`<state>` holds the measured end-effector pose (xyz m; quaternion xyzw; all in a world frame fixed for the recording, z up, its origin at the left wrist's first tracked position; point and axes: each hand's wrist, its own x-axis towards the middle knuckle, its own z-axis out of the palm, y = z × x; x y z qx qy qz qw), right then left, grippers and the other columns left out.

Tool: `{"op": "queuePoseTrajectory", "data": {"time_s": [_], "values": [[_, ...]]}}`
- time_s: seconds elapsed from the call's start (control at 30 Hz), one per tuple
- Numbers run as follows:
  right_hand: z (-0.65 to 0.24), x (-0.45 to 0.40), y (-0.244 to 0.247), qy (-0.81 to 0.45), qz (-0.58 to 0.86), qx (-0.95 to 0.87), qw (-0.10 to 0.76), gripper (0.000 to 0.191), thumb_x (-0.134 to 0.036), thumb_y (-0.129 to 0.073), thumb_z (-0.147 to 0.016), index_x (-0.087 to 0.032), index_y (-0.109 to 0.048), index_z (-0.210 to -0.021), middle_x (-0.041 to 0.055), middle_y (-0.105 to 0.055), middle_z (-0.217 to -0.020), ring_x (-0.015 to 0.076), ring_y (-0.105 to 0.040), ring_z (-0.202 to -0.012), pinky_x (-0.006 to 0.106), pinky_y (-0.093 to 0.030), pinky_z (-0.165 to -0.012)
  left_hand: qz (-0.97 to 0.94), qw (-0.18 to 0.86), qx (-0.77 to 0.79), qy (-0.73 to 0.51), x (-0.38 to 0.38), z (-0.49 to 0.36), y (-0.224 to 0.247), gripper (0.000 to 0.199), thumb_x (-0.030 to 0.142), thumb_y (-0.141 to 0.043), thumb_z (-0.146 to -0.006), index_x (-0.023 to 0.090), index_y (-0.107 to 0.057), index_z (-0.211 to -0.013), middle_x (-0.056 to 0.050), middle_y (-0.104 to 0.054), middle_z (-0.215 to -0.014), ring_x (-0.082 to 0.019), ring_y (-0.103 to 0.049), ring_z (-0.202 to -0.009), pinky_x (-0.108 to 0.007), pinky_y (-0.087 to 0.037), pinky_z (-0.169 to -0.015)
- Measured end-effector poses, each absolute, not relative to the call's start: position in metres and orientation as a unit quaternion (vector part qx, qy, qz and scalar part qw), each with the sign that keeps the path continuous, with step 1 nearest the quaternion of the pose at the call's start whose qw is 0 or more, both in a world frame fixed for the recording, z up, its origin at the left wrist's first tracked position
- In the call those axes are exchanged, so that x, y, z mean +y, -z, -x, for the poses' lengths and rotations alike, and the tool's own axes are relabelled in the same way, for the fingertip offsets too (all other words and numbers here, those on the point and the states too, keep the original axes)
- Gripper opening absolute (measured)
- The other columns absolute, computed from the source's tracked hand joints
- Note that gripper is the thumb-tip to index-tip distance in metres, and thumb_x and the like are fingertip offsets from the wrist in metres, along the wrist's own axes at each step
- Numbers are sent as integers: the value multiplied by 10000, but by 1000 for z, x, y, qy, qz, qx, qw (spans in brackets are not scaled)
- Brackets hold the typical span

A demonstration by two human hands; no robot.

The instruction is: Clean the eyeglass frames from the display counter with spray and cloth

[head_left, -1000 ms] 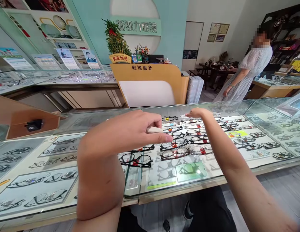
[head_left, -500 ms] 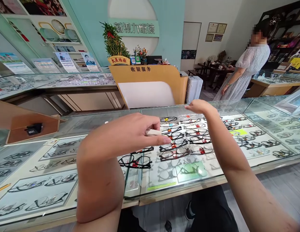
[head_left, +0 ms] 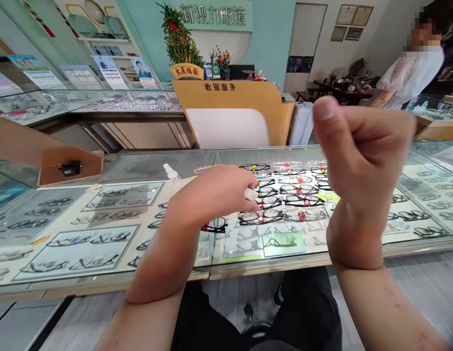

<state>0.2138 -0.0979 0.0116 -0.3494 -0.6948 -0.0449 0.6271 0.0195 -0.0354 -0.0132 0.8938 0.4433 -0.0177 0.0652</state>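
Observation:
My left hand [head_left: 215, 192] is closed over the glass counter, its fingertips pinching a small off-white piece [head_left: 251, 194] that looks like folded cloth; most of it is hidden in the hand. Just beyond the fingers lie rows of eyeglasses [head_left: 261, 217], several with red or yellow tags. My right hand [head_left: 368, 146] is raised above the counter's right part, curled into a fist with the thumb on the near side. No object shows in it, and it touches nothing. Behind my left wrist stands a small white bottle [head_left: 171, 171].
The glass display counter [head_left: 197, 265] runs across in front of me, with more frames at left and right. A wooden box-like stand [head_left: 71, 163] is on the left. Beyond are a cashier desk [head_left: 234, 92] and a person [head_left: 412, 70] at the far right.
My right hand has come up and nearer from over the eyeglasses, its fingers curling into a fist. My left hand stays closed on the off-white piece. The view has tilted down.

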Motion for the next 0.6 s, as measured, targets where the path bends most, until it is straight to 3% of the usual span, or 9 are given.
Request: {"op": "queuePoseTrajectory", "data": {"time_s": [0.07, 0.13, 0.37, 0.47, 0.6], "values": [[-207, -105, -13, 65, 336, -641, 687, 602, -304, -583, -1098, -249, -218, -622, -18, -160, -633, 171, -133, -596, 390, -114, -609, -898, 86, 431, 25, -28, -32, 34, 229, 451, -870, -781, 262, -744, -809, -40, -771, -853, -268, -663, -803, -334, -318, -664], [-208, -111, -14, 57, 329, -642, 690, 599, -334, -583, -1096, -246, -229, -621, -14, -170, -627, 177, -152, -588, 395, -127, -603, -899, 99, 424, 40, -21, -43, 58, 161, 356, -864, -783, 269, -813, -908, -61, -809, -980, -289, -706, -900, -332, -359, -685], [-225, -130, -17, 7, 313, -760, 569, 544, -295, -572, -1108, -233, -264, -664, -36, -191, -657, 132, -169, -611, 366, -150, -559, -892, 124, 426, 91, -13, -53, 120, 467, 455, -870, -781, 280, -838, -1213, -108, -830, -1134, -340, -742, -1065, -335, -467, -766], [-225, -136, -9, 0, 319, -763, 561, 539, -309, -563, -1114, -234, -265, -671, -44, -190, -648, 120, -164, -606, 360, -147, -556, -894, 132, 422, 78, -15, -51, 130, 444, 464, -839, -795, 283, -843, -1200, -108, -828, -1123, -333, -742, -1043, -329, -451, -745], [-236, -138, 18, -34, 360, -760, 540, 537, -390, -522, -1132, -233, -276, -681, -43, -210, -638, 118, -175, -588, 356, -154, -560, -895, 132, 420, 76, -21, -40, 129, 283, 415, -815, -792, 259, -853, -1025, -90, -821, -1008, -303, -726, -922, -323, -374, -667]]}}
